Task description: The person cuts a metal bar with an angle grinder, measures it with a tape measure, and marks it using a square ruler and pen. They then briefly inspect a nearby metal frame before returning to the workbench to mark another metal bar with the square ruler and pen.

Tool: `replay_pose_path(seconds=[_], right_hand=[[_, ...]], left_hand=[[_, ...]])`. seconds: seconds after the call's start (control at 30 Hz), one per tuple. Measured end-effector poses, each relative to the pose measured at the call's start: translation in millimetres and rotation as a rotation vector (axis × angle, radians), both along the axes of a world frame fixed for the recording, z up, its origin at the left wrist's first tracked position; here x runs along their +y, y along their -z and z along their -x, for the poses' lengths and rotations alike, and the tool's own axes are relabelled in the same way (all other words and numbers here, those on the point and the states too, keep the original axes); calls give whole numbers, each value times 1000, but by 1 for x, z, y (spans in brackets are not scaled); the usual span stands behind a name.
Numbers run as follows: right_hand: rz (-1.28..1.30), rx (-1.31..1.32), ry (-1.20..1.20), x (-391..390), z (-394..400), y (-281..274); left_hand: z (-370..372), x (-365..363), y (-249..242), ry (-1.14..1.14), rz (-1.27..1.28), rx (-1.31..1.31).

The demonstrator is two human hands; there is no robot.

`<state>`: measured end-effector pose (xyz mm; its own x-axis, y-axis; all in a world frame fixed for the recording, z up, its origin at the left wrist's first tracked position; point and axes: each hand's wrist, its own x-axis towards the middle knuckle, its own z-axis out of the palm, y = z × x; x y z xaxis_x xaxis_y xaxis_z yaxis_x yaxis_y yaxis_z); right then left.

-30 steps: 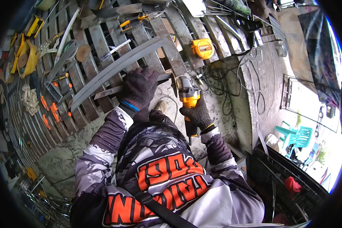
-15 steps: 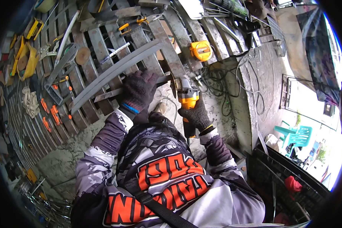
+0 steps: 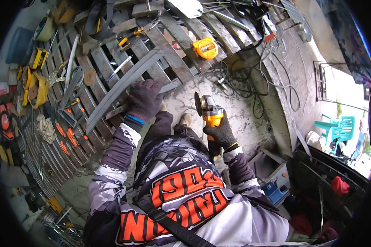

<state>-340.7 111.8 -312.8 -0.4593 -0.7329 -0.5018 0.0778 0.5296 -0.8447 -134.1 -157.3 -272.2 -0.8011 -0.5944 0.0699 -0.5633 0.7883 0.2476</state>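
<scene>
My right hand, in a dark knit glove, is wrapped round the body of a yellow and grey angle grinder. The grinder's disc faces left and stands apart from the metal, above the floor. My left hand, gloved too, grips a flat metal bar at the edge of the slatted metal bench. The bar shows on both sides of the hand; its middle and my fingertips are partly hidden. Just beyond, a long grey angled metal piece lies across the slats.
A yellow tape measure sits on the slatted bench. Pliers, orange clamps and a brown disc lie on it too. Black cables coil on the floor at right. A green chair stands outside.
The grinder has moved away from the bar's right end, back and to the right. My left hand stays on the bar. The head view has shifted, showing more floor and my feet.
</scene>
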Motion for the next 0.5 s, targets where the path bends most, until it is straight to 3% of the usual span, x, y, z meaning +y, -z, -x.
replay_pose_path(seconds=[0.23, 0.5], right_hand=[[-24, -55, 88, 15, 1, -5], [22, -46, 65, 15, 3, -4]], left_hand=[[-7, 3, -1, -15, -21, 128], [-14, 17, -13, -179, -40, 133]])
